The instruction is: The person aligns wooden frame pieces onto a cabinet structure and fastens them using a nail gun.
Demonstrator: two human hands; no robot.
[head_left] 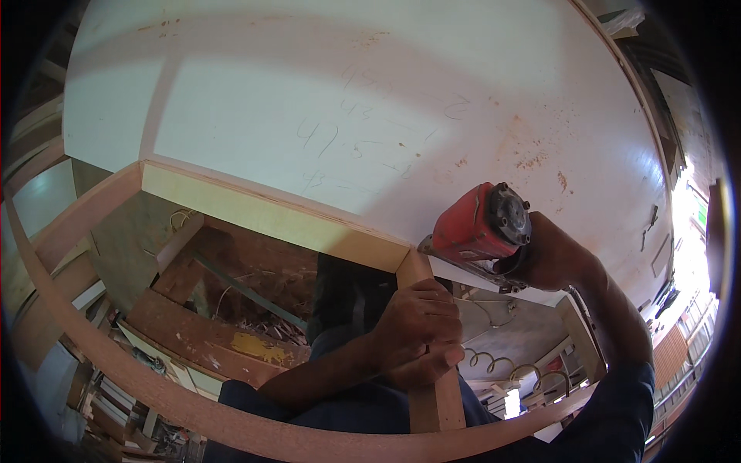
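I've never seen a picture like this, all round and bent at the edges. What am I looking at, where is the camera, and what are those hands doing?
The camera sits on a person's head and looks down at their own two bare hands; its wide lens bends straight edges near the rim. No robot is here. The left hand grips an upright wooden post just below a big white panel with a pale wooden edge strip. The right hand holds a red power nailer pressed where the post meets the panel. A coiled hose hangs below it. The panel carries faint pencil marks and specks of sawdust. Underneath lie wood offcuts on the workshop floor.
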